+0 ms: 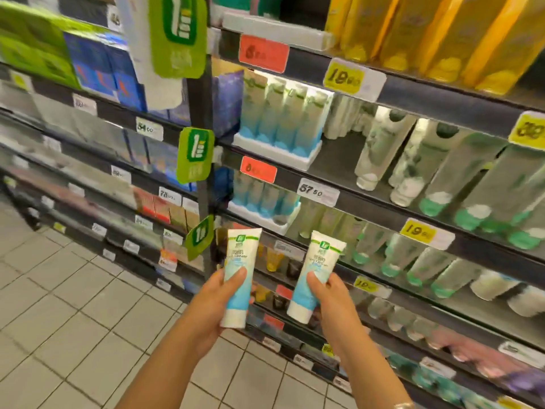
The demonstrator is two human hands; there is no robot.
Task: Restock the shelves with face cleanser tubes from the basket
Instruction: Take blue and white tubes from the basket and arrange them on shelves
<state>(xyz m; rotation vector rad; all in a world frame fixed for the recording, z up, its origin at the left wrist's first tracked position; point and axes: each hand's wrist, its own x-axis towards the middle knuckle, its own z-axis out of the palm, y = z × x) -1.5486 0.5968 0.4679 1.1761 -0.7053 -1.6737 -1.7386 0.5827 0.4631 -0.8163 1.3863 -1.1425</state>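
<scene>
The left hand [216, 293] gripped one tube [238, 277], the right hand [330, 296] another tube [314, 276], both labelled "Cleanser"; a shelf tag [318, 191] read "57 50".

Dark metal shelving [339, 178] runs in tiers along a shop aisle, its edges lined with yellow price tags [343, 74] and red price tags [263, 53]. Green hanging signs [195, 154] jut from the upright post [203, 119]. Pale square floor tiles [73, 305] with dark grout cover the ground; the leftward shelves look blurred, perhaps holding boxes.

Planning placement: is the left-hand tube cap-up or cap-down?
Cap-down: the left hand grips the tube with its white cap lowest, crimped end up.
</scene>
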